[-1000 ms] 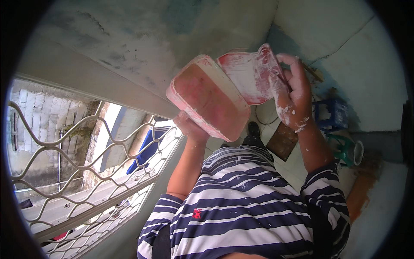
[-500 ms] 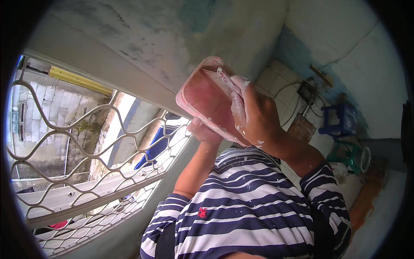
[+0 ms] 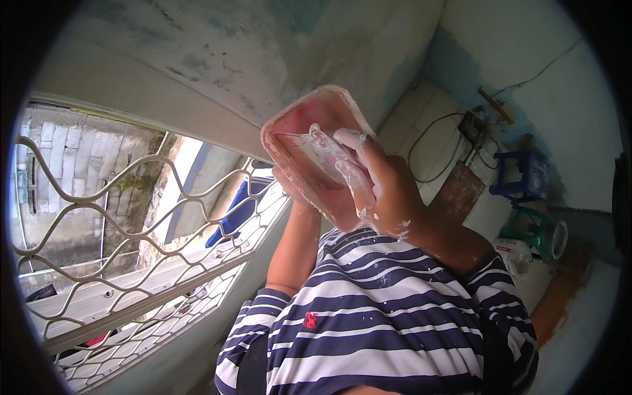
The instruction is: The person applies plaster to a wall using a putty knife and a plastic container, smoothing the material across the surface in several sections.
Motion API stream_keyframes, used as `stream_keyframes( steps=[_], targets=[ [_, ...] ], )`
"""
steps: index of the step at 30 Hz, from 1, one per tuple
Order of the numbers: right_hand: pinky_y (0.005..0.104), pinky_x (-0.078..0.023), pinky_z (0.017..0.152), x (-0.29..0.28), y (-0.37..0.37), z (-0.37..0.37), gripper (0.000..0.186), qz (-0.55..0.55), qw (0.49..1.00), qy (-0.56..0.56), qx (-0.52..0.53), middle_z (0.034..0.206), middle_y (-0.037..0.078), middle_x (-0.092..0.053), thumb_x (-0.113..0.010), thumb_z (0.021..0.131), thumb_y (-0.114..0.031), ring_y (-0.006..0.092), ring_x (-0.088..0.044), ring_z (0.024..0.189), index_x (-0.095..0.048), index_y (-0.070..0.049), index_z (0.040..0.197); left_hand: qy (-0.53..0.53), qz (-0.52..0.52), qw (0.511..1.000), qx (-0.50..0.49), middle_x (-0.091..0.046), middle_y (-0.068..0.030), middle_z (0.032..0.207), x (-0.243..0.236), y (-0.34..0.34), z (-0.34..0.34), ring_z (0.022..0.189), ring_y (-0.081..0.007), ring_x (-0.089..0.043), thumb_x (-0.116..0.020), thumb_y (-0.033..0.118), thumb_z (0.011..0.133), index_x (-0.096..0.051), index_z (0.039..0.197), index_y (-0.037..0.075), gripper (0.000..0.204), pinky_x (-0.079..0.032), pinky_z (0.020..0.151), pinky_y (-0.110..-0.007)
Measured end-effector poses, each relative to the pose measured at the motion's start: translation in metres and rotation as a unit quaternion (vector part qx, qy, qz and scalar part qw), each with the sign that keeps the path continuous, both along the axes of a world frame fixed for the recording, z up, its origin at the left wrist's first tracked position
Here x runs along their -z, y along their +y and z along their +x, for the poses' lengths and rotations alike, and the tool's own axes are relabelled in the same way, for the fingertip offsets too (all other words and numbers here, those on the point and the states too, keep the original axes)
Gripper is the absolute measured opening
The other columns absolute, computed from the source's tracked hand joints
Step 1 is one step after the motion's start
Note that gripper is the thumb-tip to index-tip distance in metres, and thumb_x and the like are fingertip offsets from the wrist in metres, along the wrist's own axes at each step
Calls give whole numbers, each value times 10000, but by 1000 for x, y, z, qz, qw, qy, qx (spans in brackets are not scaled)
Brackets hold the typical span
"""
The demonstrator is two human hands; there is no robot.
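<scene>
A pink plastic tray [image 3: 319, 108], smeared with pale paste, is tilted in front of me. My left hand [image 3: 294, 186] grips it from the left side, its fingers mostly hidden behind the tray. A flat scraper [image 3: 308, 151], coated in white paste, lies inside the tray. My right hand [image 3: 383, 184], with white smears on fingers and thumb, is closed on the scraper over the tray's right part.
On my left is a window grille [image 3: 99, 210] below a patchy wall [image 3: 217, 66]. To the right are a blue stool [image 3: 520, 172], a green stool [image 3: 540, 234], cables [image 3: 431, 178] by a small dark box [image 3: 471, 125], and a brown board [image 3: 451, 194] on tiles.
The scraper has moved from beside the tray's right into it, dipping lower and leftward. My right hand has moved left with it. The tray has tipped differently in my left hand.
</scene>
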State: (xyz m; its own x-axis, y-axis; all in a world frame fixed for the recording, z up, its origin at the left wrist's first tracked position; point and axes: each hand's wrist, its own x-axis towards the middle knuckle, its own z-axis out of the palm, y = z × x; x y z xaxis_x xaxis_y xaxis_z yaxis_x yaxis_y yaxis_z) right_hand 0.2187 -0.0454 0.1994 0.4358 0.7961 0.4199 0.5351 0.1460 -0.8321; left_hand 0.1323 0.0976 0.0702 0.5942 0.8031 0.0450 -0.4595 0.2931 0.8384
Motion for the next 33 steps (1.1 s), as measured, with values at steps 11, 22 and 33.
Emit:
stream_keyframes(
  steps=[11, 22, 33],
  targets=[
    [256, -458, 894, 14, -14, 9, 391, 61, 917, 382, -94, 1107, 161, -626, -497, 952, 24, 137, -597, 1018, -385, 30, 1327, -21, -61, 996, 68, -629, -119, 1140, 1, 11, 10, 1048, -265, -589, -507, 422, 833, -586, 1187, 25, 538, -489, 874, -393],
    [265, -487, 851, 36, -21, 28, 360, 67, 873, 482, -39, 1037, 141, -655, -525, 957, -46, 122, -611, 950, -411, 15, 1292, -87, -140, 980, 113, -630, -116, 1125, -7, 9, 16, 1044, -256, -587, -519, 444, 819, -580, 1184, 15, 567, -484, 888, -407],
    [370, -498, 908, 51, -37, 82, 395, 143, 753, 641, -40, 1179, 106, -576, -561, 917, -87, 189, -575, 1095, -443, -18, 1288, 127, -64, 989, 35, -640, -121, 1088, 50, 10, -13, 933, -229, -636, -477, 338, 876, -595, 1106, -25, 447, -537, 819, -385]
  ],
)
